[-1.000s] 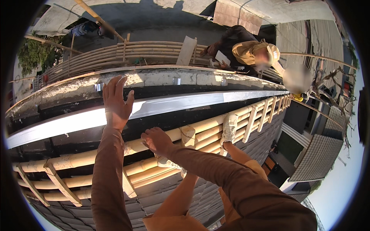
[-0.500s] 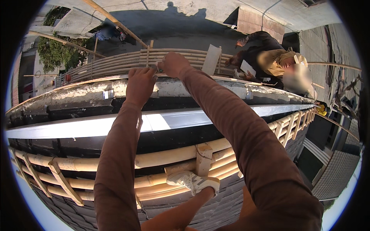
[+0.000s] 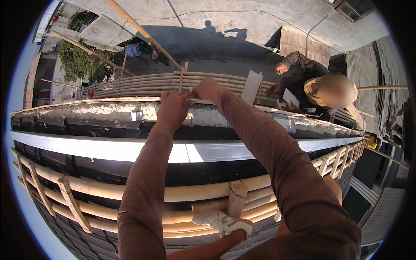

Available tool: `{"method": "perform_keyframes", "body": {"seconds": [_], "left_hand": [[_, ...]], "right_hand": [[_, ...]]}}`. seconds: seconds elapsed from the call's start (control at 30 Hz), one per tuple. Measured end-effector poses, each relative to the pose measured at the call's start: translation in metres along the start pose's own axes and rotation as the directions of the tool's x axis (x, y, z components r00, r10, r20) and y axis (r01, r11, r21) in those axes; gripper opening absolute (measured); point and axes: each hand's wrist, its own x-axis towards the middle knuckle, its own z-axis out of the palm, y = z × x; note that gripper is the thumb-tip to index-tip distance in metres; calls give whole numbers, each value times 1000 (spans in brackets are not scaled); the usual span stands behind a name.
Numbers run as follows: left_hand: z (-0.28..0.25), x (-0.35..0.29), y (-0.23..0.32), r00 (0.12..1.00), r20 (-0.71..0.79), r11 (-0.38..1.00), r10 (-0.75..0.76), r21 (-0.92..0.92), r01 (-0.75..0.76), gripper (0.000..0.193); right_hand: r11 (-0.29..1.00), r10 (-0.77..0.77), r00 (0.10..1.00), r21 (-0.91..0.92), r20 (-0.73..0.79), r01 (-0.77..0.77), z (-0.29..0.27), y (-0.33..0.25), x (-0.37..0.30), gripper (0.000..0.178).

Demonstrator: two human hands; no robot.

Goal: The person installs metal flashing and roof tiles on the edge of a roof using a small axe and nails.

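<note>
1. Holding left hand [image 3: 170,112] and right hand [image 3: 209,90] close together, both curled, at thin strip [image 3: 125,99] along far wall's [image 3: 149,111] top; cannot tell if pinching it.
2. Note pale metal channel [image 3: 108,148] nearer, running left to right.
3. Note co-worker [image 3: 314,66] far right.

Strong, warm daylight fills the scene, apparently from behind the person: a broad dark shadow with upper-body outlines falls across the pale wall [image 3: 260,19] ahead. The long metal strip [image 3: 112,147] glares nearly white along its left and middle stretch — surface detail is burnt out there — and dulls to grey rightward. Sun and shade dapple the flaking ledge [image 3: 208,116]; bamboo poles [image 3: 104,186] glow golden above deep, near-black gaps. The fisheye bows straight edges toward a black surround, with blue-violet fringing at the rim. The brown sleeves [image 3: 268,143] look fairly crisp; a smooth blur covers the co-worker's head [image 3: 338,91].
</note>
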Motion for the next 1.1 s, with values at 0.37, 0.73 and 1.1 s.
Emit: {"method": "perform_keyframes", "body": {"seconds": [0.37, 0.73, 1.1], "left_hand": [[7, -3, -3, 999, -13, 995, -48, -85, 47, 21], [2, -1, 6, 996, -82, 996, -29, -90, 22, 21], [5, -10, 5, 993, -108, 999, -38, -32, 35, 21]], "right_hand": [[667, 364, 914, 735, -179, -122, -58, 49, 15, 34], [-115, 877, 479, 951, -39, 287, 6, 215, -234, 38], [-330, 720, 535, 896, 443, -299, -85, 255, -251, 91]]}}
